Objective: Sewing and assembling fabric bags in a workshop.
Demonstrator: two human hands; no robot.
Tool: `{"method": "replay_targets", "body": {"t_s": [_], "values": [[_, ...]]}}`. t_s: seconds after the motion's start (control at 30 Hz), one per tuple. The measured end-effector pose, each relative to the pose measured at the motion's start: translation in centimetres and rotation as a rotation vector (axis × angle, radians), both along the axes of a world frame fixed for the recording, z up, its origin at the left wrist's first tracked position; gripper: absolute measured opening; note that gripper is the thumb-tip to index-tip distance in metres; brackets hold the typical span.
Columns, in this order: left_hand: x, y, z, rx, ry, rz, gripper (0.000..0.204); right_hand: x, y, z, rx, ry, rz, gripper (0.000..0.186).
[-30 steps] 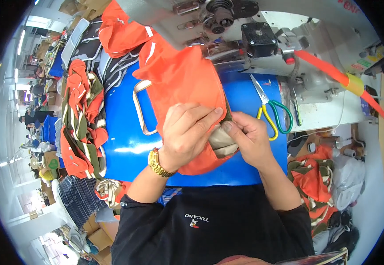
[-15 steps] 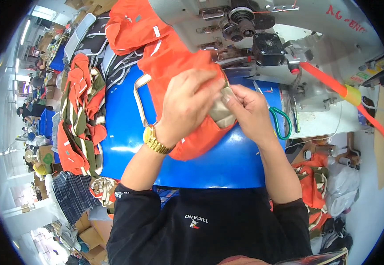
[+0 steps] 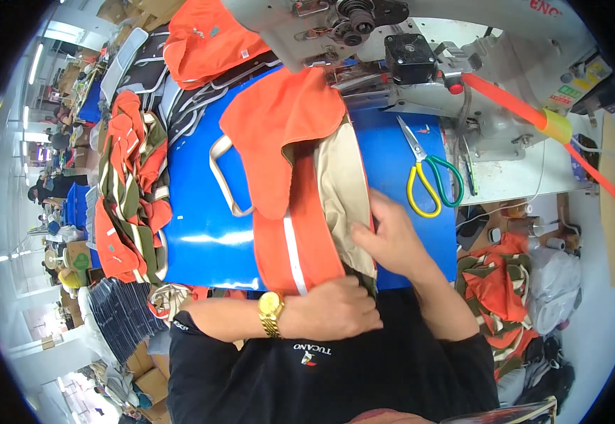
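An orange fabric bag piece [image 3: 286, 120] lies opened out on the blue mat [image 3: 205, 244], showing a beige lining [image 3: 339, 184], a white stripe and, at left, a cream strap [image 3: 218, 166]. My left hand [image 3: 336, 307], below a gold watch, is closed on the piece's near edge, its fingertips partly hidden. My right hand [image 3: 389, 237] grips the right edge of the lining, thumb on top. To the right of the piece lie scissors [image 3: 428, 177] with yellow and green handles.
A sewing machine [image 3: 350, 39] stands across the top, with an orange band at its right. Piles of orange and olive pieces [image 3: 127, 191] lie left and lower right [image 3: 495, 297]. Dark padded pieces [image 3: 145, 74] lie at upper left. People are in the left background.
My left hand has moved down from the middle of the piece to its near edge. The piece has been spread open lengthwise, exposing more beige lining and the white stripe.
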State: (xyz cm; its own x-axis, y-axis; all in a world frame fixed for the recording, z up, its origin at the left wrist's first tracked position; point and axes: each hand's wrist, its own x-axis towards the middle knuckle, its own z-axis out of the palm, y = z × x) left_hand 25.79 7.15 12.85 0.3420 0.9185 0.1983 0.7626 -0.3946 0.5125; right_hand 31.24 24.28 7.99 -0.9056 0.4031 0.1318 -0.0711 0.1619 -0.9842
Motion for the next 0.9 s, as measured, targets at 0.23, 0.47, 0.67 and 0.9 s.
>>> {"method": "replay_targets", "body": {"t_s": [0.23,0.47,0.67,0.9], "values": [[-7.2,2.9,2.7,0.415,0.216,0.29,0.025,2.5,0.3,-1.7,0.015,-0.1,0.052,0.034],[-14.0,8.7,3.7,0.38,0.703,0.608,0.048,-4.7,3.9,0.3,-0.244,-0.024,-0.02,0.044],[-16.4,8.9,2.6,0.44,0.584,0.55,0.041,-6.8,3.9,1.0,-0.42,0.083,0.02,0.044],[-18.7,9.2,2.9,0.49,0.331,0.435,0.033,-6.9,3.9,1.6,-0.561,0.121,0.087,0.053]]}}
